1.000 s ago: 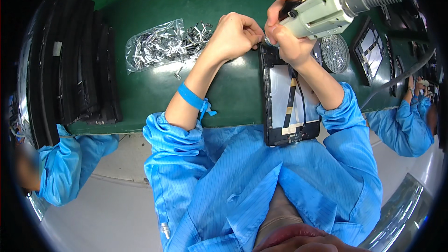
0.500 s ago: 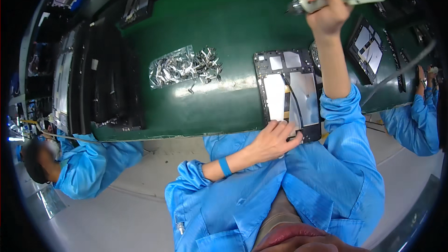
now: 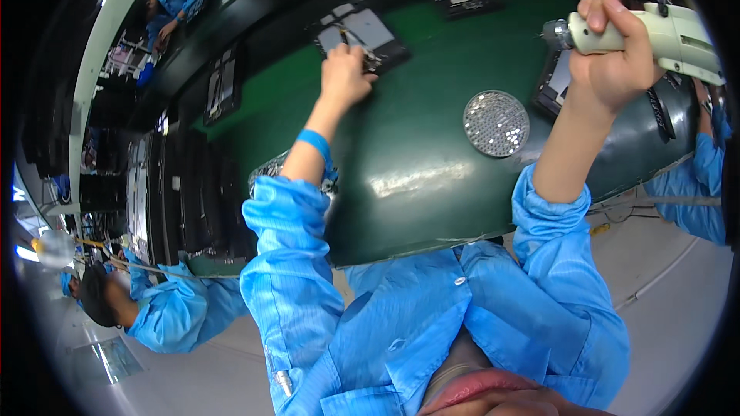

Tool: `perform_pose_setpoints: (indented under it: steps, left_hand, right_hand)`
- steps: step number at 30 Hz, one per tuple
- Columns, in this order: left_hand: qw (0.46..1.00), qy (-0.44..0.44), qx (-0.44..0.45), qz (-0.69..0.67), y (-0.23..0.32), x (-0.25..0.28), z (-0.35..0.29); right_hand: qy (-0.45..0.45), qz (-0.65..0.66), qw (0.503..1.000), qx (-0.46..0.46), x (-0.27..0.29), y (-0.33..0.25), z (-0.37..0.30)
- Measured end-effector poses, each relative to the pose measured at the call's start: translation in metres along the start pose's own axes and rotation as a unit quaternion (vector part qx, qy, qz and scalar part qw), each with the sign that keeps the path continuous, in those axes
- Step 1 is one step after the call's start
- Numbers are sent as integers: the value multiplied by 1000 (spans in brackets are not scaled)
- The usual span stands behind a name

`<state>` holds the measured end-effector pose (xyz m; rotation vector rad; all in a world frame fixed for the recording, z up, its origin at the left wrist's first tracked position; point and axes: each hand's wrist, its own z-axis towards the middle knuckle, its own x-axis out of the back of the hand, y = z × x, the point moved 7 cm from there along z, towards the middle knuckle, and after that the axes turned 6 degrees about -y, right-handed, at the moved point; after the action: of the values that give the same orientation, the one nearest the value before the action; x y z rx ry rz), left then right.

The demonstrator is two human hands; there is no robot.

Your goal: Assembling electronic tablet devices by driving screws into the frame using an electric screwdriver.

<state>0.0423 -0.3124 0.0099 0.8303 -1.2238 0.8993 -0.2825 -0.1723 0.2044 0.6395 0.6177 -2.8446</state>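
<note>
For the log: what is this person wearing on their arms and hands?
Both arms are in loose bright blue smock sleeves with gathered cuffs, pushed up so the forearms are bare. The left hand has a blue wristband just below it. The right hand shows no band. Neither hand wears a glove, and no cable is attached.

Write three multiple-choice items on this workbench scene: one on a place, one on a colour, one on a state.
1. Where is the left hand?
A. on the flat panel at the far edge of the mat
B. on the round dish
C. in the lap

2. What colour is the mat?
A. red
B. green
C. white

3. How is the right hand?
A. flat on the mat
B. open and empty
C. raised, gripping a pale power screwdriver

Key: 1 A, the fingers rest on the flat panel; 2 B, the mat is dark green; 3 C, the fist is closed around the power screwdriver, above the round dish.
</note>
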Motion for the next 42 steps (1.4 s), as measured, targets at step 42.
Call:
perform_pose_setpoints:
  steps: [42]
  left_hand:
    - [527,124,238,-806,95,-14,-274]
  right_hand:
    - [-181,-103,948,-239,41,77,-136]
